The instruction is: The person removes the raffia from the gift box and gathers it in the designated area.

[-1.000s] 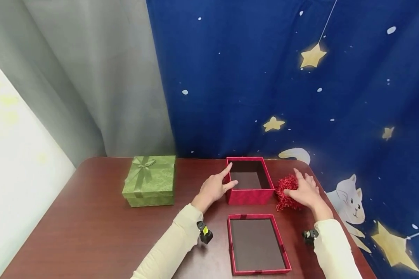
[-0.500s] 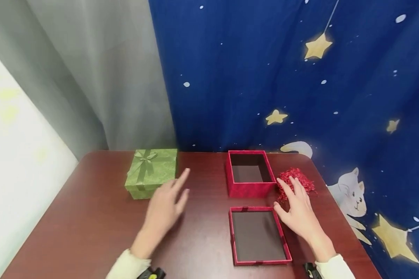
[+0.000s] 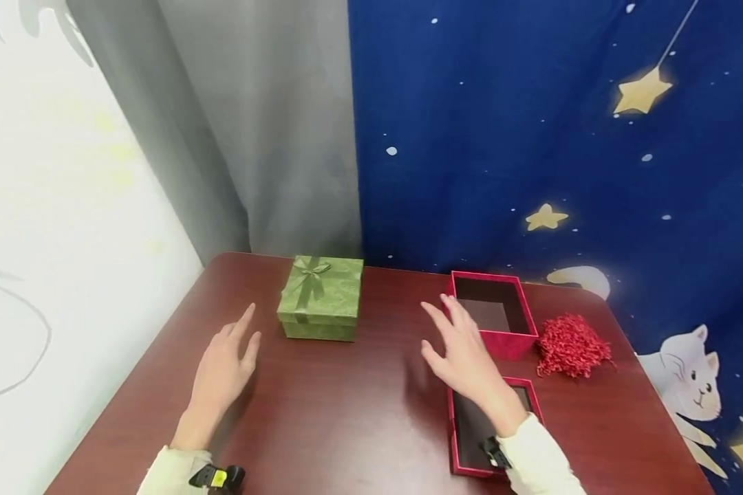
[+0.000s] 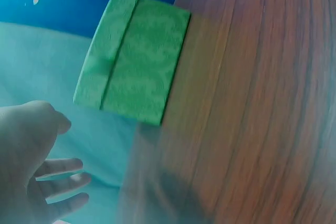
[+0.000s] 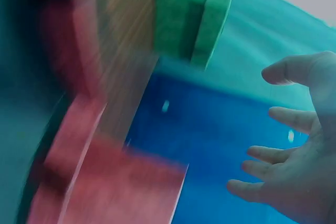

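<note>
A green gift box (image 3: 322, 295) with a ribbon bow stands lidded at the back of the table. My left hand (image 3: 219, 371) hovers to the left of it and nearer me, fingers spread and holding nothing. Over the red box lid (image 3: 479, 426), which lies inside up, is my right hand (image 3: 467, 350); its fingers are apart and nothing is in them. Beyond that hand stands the uncovered red box (image 3: 509, 344), its dark inside partly hidden by the fingers. In the left wrist view the green box (image 4: 142, 59) lies ahead of the spread left fingers.
A heap of red shredded paper (image 3: 572, 346) lies right of the red box. The brown table (image 3: 359, 412) ends at a grey curtain (image 3: 291, 137) and a blue starry curtain (image 3: 458, 172). A white panel (image 3: 68, 240) borders the left side.
My left hand has left the red box rim and swung to the left side of the green box. My right hand has left the shredded paper and moved left. The view has turned left.
</note>
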### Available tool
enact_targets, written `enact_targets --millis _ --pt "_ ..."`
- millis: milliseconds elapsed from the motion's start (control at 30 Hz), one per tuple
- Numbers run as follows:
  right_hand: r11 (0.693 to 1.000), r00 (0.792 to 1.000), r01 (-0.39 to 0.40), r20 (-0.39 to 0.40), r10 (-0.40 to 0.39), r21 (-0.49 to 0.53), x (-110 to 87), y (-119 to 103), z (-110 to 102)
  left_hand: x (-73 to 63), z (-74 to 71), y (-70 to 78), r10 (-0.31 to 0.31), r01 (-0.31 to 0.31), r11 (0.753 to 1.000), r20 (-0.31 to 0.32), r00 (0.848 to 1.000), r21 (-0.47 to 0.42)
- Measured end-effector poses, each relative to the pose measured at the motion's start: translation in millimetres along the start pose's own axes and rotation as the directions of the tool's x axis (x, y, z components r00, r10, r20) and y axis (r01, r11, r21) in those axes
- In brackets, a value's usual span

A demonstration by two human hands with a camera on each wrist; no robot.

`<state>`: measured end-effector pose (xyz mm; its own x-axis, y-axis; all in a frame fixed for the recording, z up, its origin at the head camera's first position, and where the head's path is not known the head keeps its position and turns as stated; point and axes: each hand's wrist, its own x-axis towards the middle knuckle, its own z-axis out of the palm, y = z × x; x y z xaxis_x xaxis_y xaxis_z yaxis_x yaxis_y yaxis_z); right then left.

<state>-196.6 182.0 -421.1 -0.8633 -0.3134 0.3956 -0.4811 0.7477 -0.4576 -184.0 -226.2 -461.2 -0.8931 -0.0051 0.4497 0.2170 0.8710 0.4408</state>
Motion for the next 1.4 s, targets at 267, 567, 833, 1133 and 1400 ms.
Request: enact_targets --millis 267,567,833,1133,1400 --pt "0.962 0.979 -0.159 0.160 0.125 0.221 67.2 -23.9 52.3 43.8 -5.9 -13.4 -0.094 0.109 0.991 0.181 0.979 -0.074" --pt "0.682 0.839 -0.545 0.335 0.430 0.489 118.1 -28.3 103.1 95.0 17.1 -6.8 -0.202 0.365 0.880 0.458 0.866 -0.304" --pt "0.542 0.809 -0.583 0.373 0.455 0.605 127.2 -35.3 106.0 106.5 26.4 6.7 -0.252 0.420 0.854 0.462 0.850 -0.307" --pt "0.570 0.835 -0.546 0.347 0.426 0.614 129.2 -38.7 97.2 109.6 23.9 13.4 -0.288 0.446 0.832 0.429 0.856 -0.331" --pt "0.587 0.848 -0.522 0.301 0.436 0.619 128.5 -43.1 89.4 113.0 16.9 20.3 -0.283 0.426 0.844 0.403 0.870 -0.327"
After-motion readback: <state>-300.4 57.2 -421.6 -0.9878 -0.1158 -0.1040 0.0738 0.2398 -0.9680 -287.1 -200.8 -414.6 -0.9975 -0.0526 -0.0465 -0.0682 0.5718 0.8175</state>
